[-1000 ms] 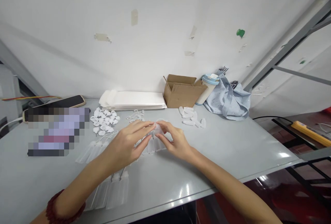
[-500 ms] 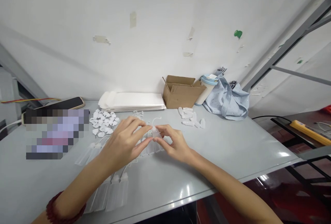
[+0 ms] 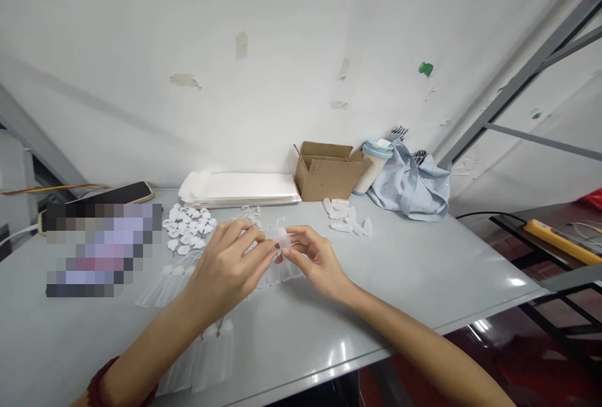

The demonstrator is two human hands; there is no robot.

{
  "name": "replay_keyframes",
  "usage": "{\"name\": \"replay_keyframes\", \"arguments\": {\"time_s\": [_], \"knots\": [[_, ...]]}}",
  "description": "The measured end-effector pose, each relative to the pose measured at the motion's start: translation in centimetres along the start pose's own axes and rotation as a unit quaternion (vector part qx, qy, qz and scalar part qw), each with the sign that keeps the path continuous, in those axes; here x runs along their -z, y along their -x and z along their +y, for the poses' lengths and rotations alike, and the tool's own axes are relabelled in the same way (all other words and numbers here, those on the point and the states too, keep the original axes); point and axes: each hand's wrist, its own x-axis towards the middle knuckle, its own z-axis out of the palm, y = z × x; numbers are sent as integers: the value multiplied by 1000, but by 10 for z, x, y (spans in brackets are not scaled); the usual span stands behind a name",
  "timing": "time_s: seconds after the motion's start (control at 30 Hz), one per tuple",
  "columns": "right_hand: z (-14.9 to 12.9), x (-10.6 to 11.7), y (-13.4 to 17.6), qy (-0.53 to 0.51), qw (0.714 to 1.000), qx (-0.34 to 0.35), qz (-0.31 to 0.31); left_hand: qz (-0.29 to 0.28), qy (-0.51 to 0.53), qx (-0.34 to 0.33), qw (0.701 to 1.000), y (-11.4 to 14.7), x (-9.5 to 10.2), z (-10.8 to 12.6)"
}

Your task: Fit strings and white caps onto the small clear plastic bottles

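A small translucent plastic bottle point(image 3: 284, 239) with a thin curved loop at its top stands nearly upright between my hands, above the table. My right hand point(image 3: 314, 258) grips it from the right between thumb and fingers. From the left, my left hand point(image 3: 239, 258) has its thumb and index finger pinched against the bottle's side; the exact contact is partly hidden. Behind and below my fingers lie more flat translucent bottles point(image 3: 270, 277), partly covered. Further rows of bottles rest at the left point(image 3: 164, 286) and near the front edge point(image 3: 214, 357).
White caps point(image 3: 188, 228) form a pile at the left, beside a phone point(image 3: 122, 194) and a blurred-out area. White flat packets point(image 3: 239, 187), an open cardboard box point(image 3: 324, 178), a cup point(image 3: 374, 165) and a blue cloth bag point(image 3: 414, 184) line the wall. Small translucent pieces point(image 3: 345, 216) lie before the box.
The small bottle now stands more upright and shows more between my hands. My left fingers have shifted lower, away from its top. The camera view has tilted slightly.
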Motion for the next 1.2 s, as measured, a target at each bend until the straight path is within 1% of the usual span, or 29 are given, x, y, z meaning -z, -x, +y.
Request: {"name": "replay_keyframes", "arguments": {"time_s": [0.07,0.13,0.27,0.4,0.47,0.57,0.67,0.73,0.8,0.87,0.97,1.2], "knots": [[1,1,0,26,1000,-9,6,4,6,15,1000,1,1,0],[2,1,1,42,999,-8,10,-11,3,30,999,2,1,1],[5,0,2,20,1000,-9,-12,-64,-7,52,997,5,-4,7],[6,-1,3,11,999,-15,-29,-67,0,70,995,3,-6,10],[5,0,3,15,999,-6,-38,-79,25,80,993,0,-1,9],[1,5,0,14,999,21,-42,-120,76,84,986,1,15,9],[-1,14,-6,-4,1000,25,-6,-153,120,93,977,14,33,16],[1,21,-11,-3,999,27,32,-157,140,110,971,27,42,25],[4,26,-15,7,998,32,57,-154,150,121,969,41,47,36],[8,31,-18,18,997,32,68,-158,152,135,966,52,49,43],[15,35,-21,33,996,30,72,-174,157,156,960,62,48,47],[21,36,-21,66,995,38,58,-192,159,162,955,66,42,42]]}}
